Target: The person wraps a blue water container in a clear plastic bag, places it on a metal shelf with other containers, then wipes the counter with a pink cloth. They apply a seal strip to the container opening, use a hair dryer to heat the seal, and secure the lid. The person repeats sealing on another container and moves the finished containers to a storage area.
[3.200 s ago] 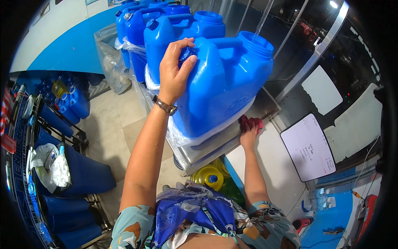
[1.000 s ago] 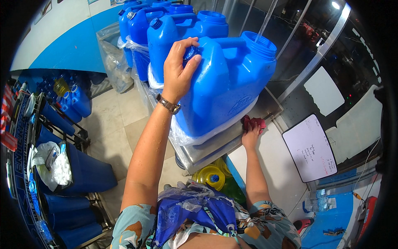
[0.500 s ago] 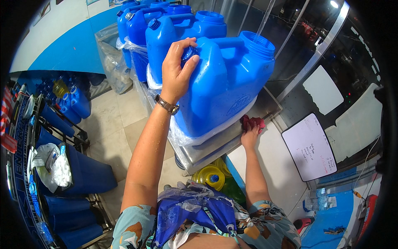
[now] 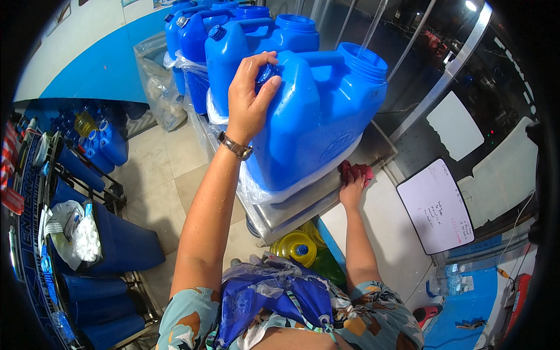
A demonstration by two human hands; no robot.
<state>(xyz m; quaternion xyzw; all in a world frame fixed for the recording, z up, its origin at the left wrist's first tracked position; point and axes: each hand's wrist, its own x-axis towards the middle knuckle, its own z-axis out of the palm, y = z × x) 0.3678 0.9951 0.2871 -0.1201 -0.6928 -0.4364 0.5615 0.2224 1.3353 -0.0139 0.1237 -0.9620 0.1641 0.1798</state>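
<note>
My left hand [image 4: 249, 96], with a watch on the wrist, is closed around the dark blue cap [image 4: 266, 76] on the near top corner of a big blue water jug [image 4: 315, 122]. The jug stands upright on a metal counter [image 4: 303, 219], with clear plastic wrap about its base. At its wide uncapped mouth [image 4: 363, 61], a clear stream or tube comes down from above; I cannot tell which. Lower right, my right hand [image 4: 352, 191] grips a crumpled red cloth [image 4: 364, 172] beside the counter's edge. Its fingertips are partly hidden by the cloth.
More blue jugs [image 4: 245, 49] stand in a row behind, beside a clear plastic bag [image 4: 160, 87]. A yellow round container [image 4: 294, 248] sits under the counter's near edge. At left is a rack of blue containers [image 4: 122, 236]; at right, a whiteboard [image 4: 434, 207] leans against glass.
</note>
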